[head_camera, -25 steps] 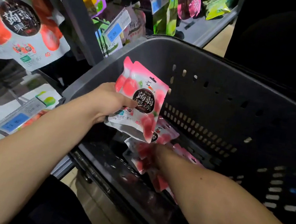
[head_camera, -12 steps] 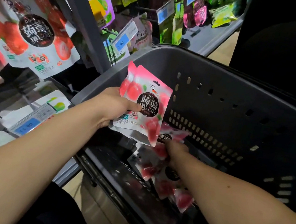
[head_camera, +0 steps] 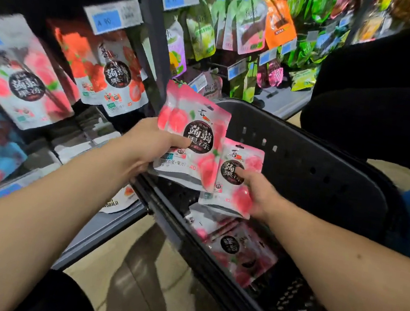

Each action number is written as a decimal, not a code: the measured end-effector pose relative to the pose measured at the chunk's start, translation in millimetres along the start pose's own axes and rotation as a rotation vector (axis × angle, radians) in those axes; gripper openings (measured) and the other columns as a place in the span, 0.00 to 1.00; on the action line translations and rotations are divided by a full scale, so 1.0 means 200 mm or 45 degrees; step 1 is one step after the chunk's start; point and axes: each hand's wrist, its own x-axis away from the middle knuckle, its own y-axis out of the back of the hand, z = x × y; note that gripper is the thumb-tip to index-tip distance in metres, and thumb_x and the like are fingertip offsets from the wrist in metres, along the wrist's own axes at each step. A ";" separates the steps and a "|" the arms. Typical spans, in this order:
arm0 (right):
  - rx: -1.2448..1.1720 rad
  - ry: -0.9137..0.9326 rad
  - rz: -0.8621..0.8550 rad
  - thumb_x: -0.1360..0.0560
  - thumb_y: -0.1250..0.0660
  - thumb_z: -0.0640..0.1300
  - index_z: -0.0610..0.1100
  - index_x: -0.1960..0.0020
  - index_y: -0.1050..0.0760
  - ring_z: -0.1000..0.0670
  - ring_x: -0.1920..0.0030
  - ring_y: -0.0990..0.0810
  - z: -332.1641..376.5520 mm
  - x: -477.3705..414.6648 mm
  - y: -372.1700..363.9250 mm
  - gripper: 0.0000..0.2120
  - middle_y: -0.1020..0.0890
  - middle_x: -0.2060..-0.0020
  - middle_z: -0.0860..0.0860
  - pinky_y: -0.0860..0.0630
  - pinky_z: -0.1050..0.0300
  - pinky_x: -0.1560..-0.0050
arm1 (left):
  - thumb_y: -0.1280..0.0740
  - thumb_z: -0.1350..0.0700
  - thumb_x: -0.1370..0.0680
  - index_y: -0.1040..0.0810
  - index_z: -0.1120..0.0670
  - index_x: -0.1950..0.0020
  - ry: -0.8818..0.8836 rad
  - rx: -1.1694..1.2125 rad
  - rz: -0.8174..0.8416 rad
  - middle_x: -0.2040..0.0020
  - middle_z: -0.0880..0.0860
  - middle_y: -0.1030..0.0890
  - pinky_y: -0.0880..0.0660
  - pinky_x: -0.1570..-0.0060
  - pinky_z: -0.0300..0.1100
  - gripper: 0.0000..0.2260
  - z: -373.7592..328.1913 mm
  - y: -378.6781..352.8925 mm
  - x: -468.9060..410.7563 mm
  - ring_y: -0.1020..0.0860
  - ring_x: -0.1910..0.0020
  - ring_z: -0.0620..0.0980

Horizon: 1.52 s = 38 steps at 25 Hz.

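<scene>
My left hand (head_camera: pixel 146 146) grips a small stack of pink-and-white peach jelly pouches (head_camera: pixel 193 137) above the near-left rim of the dark grey shopping basket (head_camera: pixel 315 177). My right hand (head_camera: pixel 259 192) holds one more pink pouch (head_camera: pixel 234 183) upright just right of that stack, thumb on its front. Several more pink pouches (head_camera: pixel 235 245) lie on the basket floor below.
Store shelves at left and behind carry hanging snack pouches: pink peach bags (head_camera: pixel 22 85), red bags (head_camera: pixel 109 74), green and orange packs (head_camera: pixel 244 28), with blue price tags (head_camera: pixel 110 18). A person in black (head_camera: pixel 379 101) stands behind the basket. Tan floor shows below.
My right hand has lifted a pink pouch out of the basket up beside the stack in my left hand. The view has swung up and left toward the shelves.
</scene>
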 end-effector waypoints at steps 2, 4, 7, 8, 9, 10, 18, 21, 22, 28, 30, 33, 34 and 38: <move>0.021 0.090 0.061 0.51 0.12 0.52 0.41 0.38 0.20 0.38 0.46 0.14 0.11 0.14 -0.04 0.44 0.13 0.47 0.41 0.21 0.32 0.41 | 0.19 0.56 0.33 0.17 0.60 0.51 -0.035 0.106 -0.078 0.56 0.63 0.13 0.19 0.61 0.52 0.15 0.00 0.05 0.12 0.16 0.64 0.56; 0.044 0.188 0.110 0.48 0.12 0.51 0.41 0.38 0.21 0.39 0.49 0.13 0.22 0.33 -0.11 0.42 0.13 0.49 0.42 0.19 0.33 0.43 | 0.18 0.56 0.39 0.16 0.62 0.46 -0.064 0.218 -0.155 0.52 0.64 0.13 0.18 0.52 0.62 0.24 0.02 0.11 0.25 0.15 0.58 0.61; 0.065 0.360 0.128 0.35 0.17 0.45 0.39 0.40 0.21 0.39 0.52 0.12 0.34 0.61 -0.25 0.27 0.13 0.51 0.41 0.18 0.33 0.46 | 0.21 0.61 0.31 0.17 0.63 0.51 -0.102 0.311 -0.300 0.56 0.63 0.15 0.18 0.53 0.55 0.12 0.07 0.26 0.45 0.17 0.60 0.58; 0.078 0.399 0.124 0.33 0.18 0.44 0.38 0.40 0.21 0.39 0.52 0.12 0.37 0.69 -0.30 0.25 0.13 0.51 0.41 0.18 0.33 0.47 | 0.23 0.63 0.29 0.18 0.60 0.54 -0.111 0.330 -0.335 0.58 0.62 0.16 0.19 0.56 0.52 0.07 0.09 0.31 0.51 0.19 0.61 0.56; 0.092 0.424 0.149 0.31 0.19 0.42 0.38 0.40 0.21 0.39 0.52 0.12 0.38 0.76 -0.36 0.23 0.13 0.51 0.40 0.18 0.34 0.47 | 0.24 0.63 0.28 0.19 0.59 0.56 -0.108 0.342 -0.374 0.60 0.60 0.18 0.21 0.59 0.48 0.05 0.12 0.36 0.57 0.20 0.63 0.55; 0.124 0.436 0.193 0.29 0.21 0.42 0.38 0.41 0.21 0.38 0.52 0.12 0.38 0.84 -0.42 0.20 0.13 0.51 0.40 0.18 0.34 0.48 | 0.24 0.62 0.27 0.20 0.58 0.58 -0.106 0.365 -0.398 0.62 0.58 0.19 0.23 0.62 0.45 0.06 0.16 0.42 0.63 0.21 0.65 0.54; 0.438 0.423 0.513 0.24 0.26 0.42 0.35 0.39 0.22 0.35 0.44 0.16 0.26 1.12 -1.00 0.17 0.14 0.47 0.37 0.21 0.31 0.41 | 0.26 0.59 0.24 0.21 0.62 0.50 -0.039 0.583 -0.476 0.76 0.51 0.21 0.28 0.78 0.35 0.08 0.34 0.85 0.89 0.23 0.80 0.48; 0.545 0.460 0.588 0.26 0.24 0.41 0.36 0.40 0.20 0.35 0.46 0.15 0.19 1.11 -1.17 0.17 0.13 0.49 0.38 0.20 0.32 0.43 | 0.25 0.58 0.24 0.19 0.61 0.49 -0.025 0.633 -0.439 0.69 0.54 0.16 0.22 0.76 0.41 0.09 0.40 0.92 0.90 0.18 0.76 0.51; 0.561 0.471 0.605 0.26 0.24 0.41 0.36 0.40 0.20 0.35 0.46 0.15 0.17 1.09 -1.22 0.17 0.13 0.50 0.38 0.19 0.33 0.44 | 0.24 0.58 0.24 0.19 0.61 0.49 -0.051 0.583 -0.453 0.67 0.55 0.15 0.22 0.74 0.42 0.09 0.42 0.94 0.89 0.17 0.73 0.52; 0.582 0.429 0.690 0.32 0.19 0.44 0.37 0.39 0.22 0.37 0.49 0.14 0.14 0.84 -1.44 0.25 0.13 0.51 0.40 0.19 0.34 0.44 | 0.26 0.59 0.24 0.18 0.64 0.47 -0.028 0.632 -0.627 0.61 0.61 0.13 0.21 0.70 0.44 0.09 0.56 0.99 0.71 0.16 0.68 0.57; 0.610 0.428 0.678 0.38 0.17 0.47 0.38 0.40 0.22 0.37 0.48 0.14 0.15 0.73 -1.48 0.31 0.13 0.50 0.40 0.19 0.34 0.42 | 0.27 0.60 0.24 0.18 0.64 0.47 -0.038 0.654 -0.710 0.59 0.62 0.14 0.21 0.72 0.43 0.09 0.59 1.00 0.62 0.16 0.68 0.57; 0.587 0.409 0.697 0.31 0.20 0.42 0.36 0.42 0.21 0.36 0.50 0.13 0.17 0.60 -1.51 0.22 0.13 0.51 0.39 0.18 0.33 0.47 | 0.25 0.58 0.24 0.18 0.63 0.46 -0.043 0.645 -0.762 0.58 0.60 0.13 0.21 0.73 0.41 0.11 0.57 1.00 0.51 0.16 0.68 0.55; 0.565 0.394 0.706 0.28 0.22 0.39 0.36 0.42 0.21 0.36 0.52 0.13 0.19 0.57 -1.52 0.18 0.13 0.52 0.38 0.17 0.34 0.49 | 0.24 0.57 0.24 0.17 0.62 0.47 -0.072 0.627 -0.763 0.60 0.56 0.13 0.22 0.74 0.39 0.10 0.56 1.00 0.48 0.16 0.70 0.51; 0.541 0.406 0.732 0.26 0.23 0.39 0.35 0.41 0.22 0.38 0.54 0.12 0.24 0.45 -1.55 0.16 0.13 0.53 0.39 0.17 0.36 0.51 | 0.21 0.51 0.27 0.16 0.56 0.45 -0.192 0.548 -0.801 0.58 0.50 0.12 0.20 0.63 0.37 0.15 0.58 0.99 0.34 0.14 0.62 0.44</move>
